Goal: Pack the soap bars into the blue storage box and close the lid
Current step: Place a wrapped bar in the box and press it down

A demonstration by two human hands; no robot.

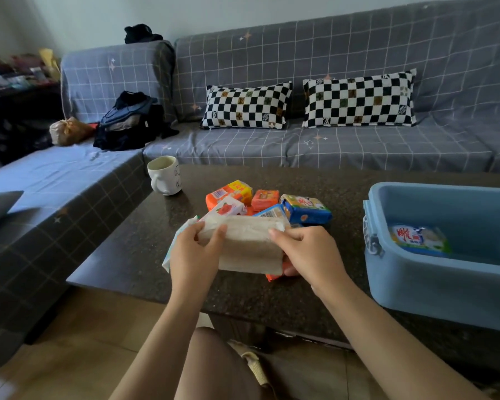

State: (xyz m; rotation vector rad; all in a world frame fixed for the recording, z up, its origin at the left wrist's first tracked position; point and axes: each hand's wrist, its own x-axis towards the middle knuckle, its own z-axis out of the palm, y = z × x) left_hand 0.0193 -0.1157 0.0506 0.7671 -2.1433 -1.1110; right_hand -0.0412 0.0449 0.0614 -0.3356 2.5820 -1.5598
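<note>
Both hands' grip, left hand (pixel 192 252) and right hand (pixel 309 252), holds a pale soap bar (pixel 250 246) over the table (pixel 133 249); next, carry it into the blue storage box (pixel 433 287).

Grey grid-patterned sofa (pixel 344 82) runs along a pale wall (pixel 98 13), beyond the hands. 2 checkered cushions (pixel 247 104) rest on its seat. Dark speckled bench (pixel 122 255). Tan tiled floor (pixel 78 342) below.

**Both hands raised, fingers curled in a shared grip**

Left hand (pixel 191 256) — thumb on top, fingers wrapped beneath. Right hand (pixel 309 255) — fingers curled over the near end, thumb tucked under. Both bare forearms reach forward from the lower edge, converging toward the hands.
</note>
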